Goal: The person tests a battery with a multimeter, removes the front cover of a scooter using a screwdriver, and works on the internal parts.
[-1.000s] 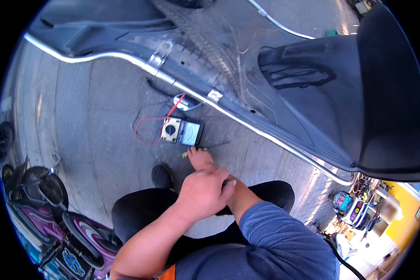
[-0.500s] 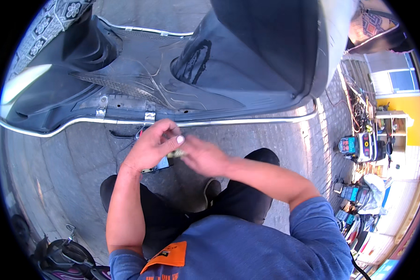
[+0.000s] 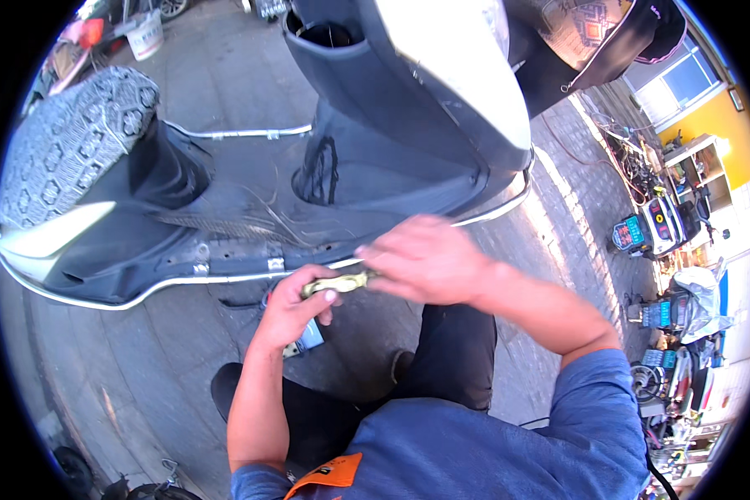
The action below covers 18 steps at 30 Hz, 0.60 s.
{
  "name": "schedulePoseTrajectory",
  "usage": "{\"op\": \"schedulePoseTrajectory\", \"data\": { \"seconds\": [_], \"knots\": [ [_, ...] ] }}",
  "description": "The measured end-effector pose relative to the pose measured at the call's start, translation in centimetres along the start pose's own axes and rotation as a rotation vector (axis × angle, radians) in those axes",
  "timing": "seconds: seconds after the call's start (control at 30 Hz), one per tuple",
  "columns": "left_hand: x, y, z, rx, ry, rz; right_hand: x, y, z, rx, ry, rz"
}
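Observation:
My left hand (image 3: pixel 296 308) grips a small pale yellow object (image 3: pixel 329 283), perhaps a tool, between thumb and fingers. My right hand (image 3: pixel 417 262) is at the object's right end, its fingers bent and smeared by motion, so its hold is unclear. Just beyond both hands lies a scooter's black footboard (image 3: pixel 242 196) with a silver edge tube (image 3: pixel 142 293) and small metal clamps. A meter (image 3: pixel 307 337) on the pavement shows only partly beneath my left hand.
The scooter's patterned seat (image 3: pixel 79 142) is at left, its tall front panel (image 3: pixel 454 58) at upper right. Other scooters (image 3: pixel 665 229) stand along the right by shelving (image 3: pixel 696 171) and a yellow wall. A white bucket (image 3: pixel 144 33) sits at the far upper left.
My hands rose from low near the meter to in front of the footboard, with the yellow object now between them. My right hand has moved up and right. The view has swung across the scooter.

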State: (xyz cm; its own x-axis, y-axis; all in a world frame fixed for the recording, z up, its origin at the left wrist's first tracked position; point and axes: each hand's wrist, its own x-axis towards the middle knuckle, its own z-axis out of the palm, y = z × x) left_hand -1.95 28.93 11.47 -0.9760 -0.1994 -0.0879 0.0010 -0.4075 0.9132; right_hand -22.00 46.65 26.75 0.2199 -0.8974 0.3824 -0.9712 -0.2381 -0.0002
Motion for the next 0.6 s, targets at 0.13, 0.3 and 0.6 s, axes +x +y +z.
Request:
{"op": "schedulePoseTrajectory", "data": {
  "seconds": [0.13, 0.3, 0.6],
  "knots": [
    [-2.4, 5.8, -3.9, 0.007, 0.295, 0.224, 3.6, 5.9, -11.8, -0.279, 0.427, 0.030],
    [-2.9, 17.1, -6.3, 0.032, 0.311, 0.626, 8.6, 12.7, -17.9, -0.343, 0.541, 0.105],
    [-0.5, 28.8, -9.1, -0.319, 0.280, 0.898, 19.7, 13.8, -16.4, -0.197, 0.320, 0.098]
  ]
}}
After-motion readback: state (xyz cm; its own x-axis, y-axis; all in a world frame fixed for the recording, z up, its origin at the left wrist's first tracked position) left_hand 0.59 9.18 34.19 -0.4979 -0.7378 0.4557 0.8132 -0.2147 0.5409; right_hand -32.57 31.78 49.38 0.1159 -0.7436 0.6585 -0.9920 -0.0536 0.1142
